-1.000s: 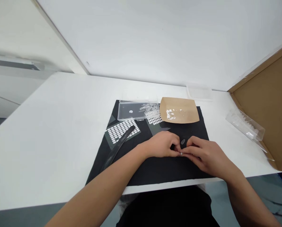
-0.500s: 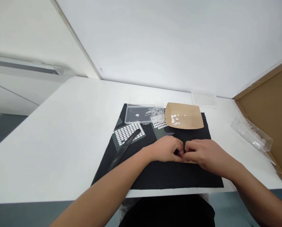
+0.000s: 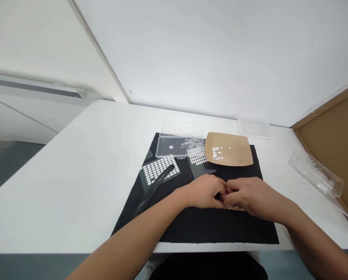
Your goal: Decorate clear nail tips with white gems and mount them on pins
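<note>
Above the front part of the black mat (image 3: 209, 229), my left hand (image 3: 206, 191) and my right hand (image 3: 250, 196) meet with their fingertips pinched together. Whatever they grip is hidden by the fingers. Under the right fingers, a thin strip of a light brown piece (image 3: 236, 208) shows. Beyond the hands lies a brown paper tray (image 3: 235, 147) with small white bits (image 3: 217, 153) in it. To the left, a dark curved nail file (image 3: 152, 192) rests partly over a sheet of white oval adhesive tabs (image 3: 159, 170).
A clear plastic box (image 3: 169, 149) with nail tips (image 3: 193, 144) stands at the mat's back edge, beside a second tab sheet (image 3: 197, 160). A clear lid (image 3: 254, 129) is near the wall. At right, a clear package (image 3: 317, 173) lies by a cardboard panel (image 3: 334, 144).
The view has tilted slightly, so everything sits a little lower in the picture. My hands stay together, with the right fingers slightly closer to the left ones.
</note>
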The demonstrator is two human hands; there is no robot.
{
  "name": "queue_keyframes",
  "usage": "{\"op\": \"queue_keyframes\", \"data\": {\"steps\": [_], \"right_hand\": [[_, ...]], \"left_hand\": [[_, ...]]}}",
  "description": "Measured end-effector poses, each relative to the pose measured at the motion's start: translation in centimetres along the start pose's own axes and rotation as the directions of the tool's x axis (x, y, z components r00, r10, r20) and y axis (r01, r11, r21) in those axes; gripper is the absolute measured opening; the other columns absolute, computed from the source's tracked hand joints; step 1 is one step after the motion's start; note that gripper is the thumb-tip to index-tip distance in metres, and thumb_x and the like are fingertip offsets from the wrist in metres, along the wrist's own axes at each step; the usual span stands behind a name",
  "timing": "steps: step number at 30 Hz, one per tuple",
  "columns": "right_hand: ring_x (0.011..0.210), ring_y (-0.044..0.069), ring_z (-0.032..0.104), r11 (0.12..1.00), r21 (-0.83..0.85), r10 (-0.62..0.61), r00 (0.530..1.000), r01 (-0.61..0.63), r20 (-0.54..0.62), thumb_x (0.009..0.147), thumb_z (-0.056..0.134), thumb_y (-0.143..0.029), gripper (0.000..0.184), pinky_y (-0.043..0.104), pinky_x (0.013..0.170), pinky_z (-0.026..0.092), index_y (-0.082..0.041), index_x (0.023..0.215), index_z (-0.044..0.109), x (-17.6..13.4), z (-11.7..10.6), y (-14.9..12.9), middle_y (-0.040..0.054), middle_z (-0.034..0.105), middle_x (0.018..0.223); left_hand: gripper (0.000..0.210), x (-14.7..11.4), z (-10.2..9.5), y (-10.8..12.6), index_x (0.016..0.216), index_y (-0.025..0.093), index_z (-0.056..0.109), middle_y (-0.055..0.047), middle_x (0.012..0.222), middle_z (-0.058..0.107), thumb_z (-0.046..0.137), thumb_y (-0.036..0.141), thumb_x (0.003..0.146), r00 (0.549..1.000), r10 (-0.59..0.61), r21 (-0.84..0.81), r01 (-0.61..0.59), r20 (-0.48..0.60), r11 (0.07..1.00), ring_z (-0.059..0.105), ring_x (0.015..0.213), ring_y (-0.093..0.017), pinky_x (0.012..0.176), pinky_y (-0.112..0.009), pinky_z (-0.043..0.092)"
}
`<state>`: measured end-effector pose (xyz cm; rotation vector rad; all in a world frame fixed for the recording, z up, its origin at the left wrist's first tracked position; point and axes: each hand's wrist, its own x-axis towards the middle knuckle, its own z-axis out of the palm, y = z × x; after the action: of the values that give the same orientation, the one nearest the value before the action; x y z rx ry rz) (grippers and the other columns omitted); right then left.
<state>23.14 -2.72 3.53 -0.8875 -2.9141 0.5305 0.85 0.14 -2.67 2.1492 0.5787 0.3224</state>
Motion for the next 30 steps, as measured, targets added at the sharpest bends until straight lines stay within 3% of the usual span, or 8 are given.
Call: {"op": "queue_keyframes", "data": {"steps": [4, 10, 13, 17, 20, 24, 30], "right_hand": [[0.074, 0.011, 0.057, 0.997, 0.075, -0.004, 1.000, 0.001, 0.031, 0.094, 0.069, -0.013, 0.019, 0.026, 0.061, 0.031, -0.030, 0.090, 0.075, 0.2, -0.4, 0.2, -0.0045, 0.065, 0.086], [0.088, 0.011, 0.068, 0.957, 0.289, -0.016, 0.999, 0.005, 0.035, 0.104, 0.067, -0.021, 0.018, 0.023, 0.073, 0.048, -0.032, 0.113, 0.077, 0.0, -1.0, 1.3, -0.0023, 0.072, 0.103], [0.088, 0.012, 0.068, 0.936, 0.352, 0.025, 0.997, 0.004, -0.079, 0.105, 0.067, -0.025, 0.016, 0.023, 0.075, 0.051, -0.030, 0.116, 0.076, 0.0, -0.9, 2.3, -0.0004, 0.071, 0.100], [0.080, 0.011, 0.066, 0.935, 0.354, 0.090, 0.951, 0.022, -0.296, 0.106, 0.065, -0.026, 0.016, 0.024, 0.071, 0.053, -0.029, 0.119, 0.074, 0.0, -0.3, 3.8, 0.0005, 0.069, 0.099], [0.068, 0.009, 0.060, 0.944, 0.329, 0.108, 0.912, 0.031, -0.396, 0.105, 0.065, -0.024, 0.023, 0.023, 0.064, 0.051, -0.030, 0.126, 0.070, -0.3, 0.3, 4.4, -0.0007, 0.067, 0.096], [0.065, 0.010, 0.059, 0.951, 0.303, 0.101, 0.857, 0.067, -0.505, 0.102, 0.066, -0.019, 0.032, 0.025, 0.061, 0.051, -0.031, 0.132, 0.065, -0.6, 0.9, 4.7, -0.0021, 0.065, 0.089], [0.063, 0.012, 0.058, 0.936, 0.350, 0.176, 0.803, 0.043, -0.570, 0.102, 0.062, -0.016, 0.036, 0.025, 0.058, 0.052, -0.030, 0.135, 0.059, -0.8, 1.7, 4.7, -0.0039, 0.062, 0.081]], "left_hand": [[0.003, -0.2, 0.0, 0.5, 0.082, 0.022, 0.081, 0.001, 0.100, 0.080, 0.084, 0.023, 0.082, 1.000, -0.022, 0.067, 0.022, -0.006, 0.997, 0.071, 0.080, -0.016, 0.064, -0.025, 0.043], [0.004, -0.9, -1.3, 1.2, 0.085, 0.023, 0.080, 0.002, 0.093, 0.077, 0.081, 0.025, 0.088, 0.999, 0.000, 0.164, 0.005, -0.032, 0.986, 0.071, 0.082, -0.015, 0.067, -0.023, 0.046], [0.014, -1.7, -2.9, 1.1, 0.092, 0.022, 0.079, -0.001, 0.092, 0.076, 0.069, 0.030, 0.098, 0.995, 0.011, 0.362, 0.025, -0.098, 0.932, 0.070, 0.079, -0.016, 0.065, -0.026, 0.045], [0.029, -2.8, -5.1, 0.6, 0.099, 0.018, 0.076, -0.007, 0.099, 0.074, 0.051, 0.032, 0.107, 0.961, -0.115, 0.642, 0.253, -0.250, 0.723, 0.068, 0.074, -0.020, 0.058, -0.030, 0.040], [0.026, -3.1, -6.1, 0.3, 0.104, 0.017, 0.074, -0.008, 0.102, 0.072, 0.052, 0.032, 0.106, 0.921, -0.237, 0.692, 0.389, -0.309, 0.609, 0.068, 0.073, -0.021, 0.056, -0.031, 0.040], [0.028, -3.0, -6.3, 0.5, 0.104, 0.018, 0.075, -0.009, 0.107, 0.070, 0.054, 0.036, 0.105, 0.872, -0.377, 0.717, 0.477, -0.313, 0.508, 0.070, 0.077, -0.024, 0.056, -0.032, 0.040], [0.033, -3.0, -6.3, 0.4, 0.097, 0.019, 0.078, -0.010, 0.108, 0.072, 0.052, 0.038, 0.106, 0.798, -0.477, 0.665, 0.584, -0.367, 0.466, 0.072, 0.079, -0.025, 0.057, -0.030, 0.036]]}}
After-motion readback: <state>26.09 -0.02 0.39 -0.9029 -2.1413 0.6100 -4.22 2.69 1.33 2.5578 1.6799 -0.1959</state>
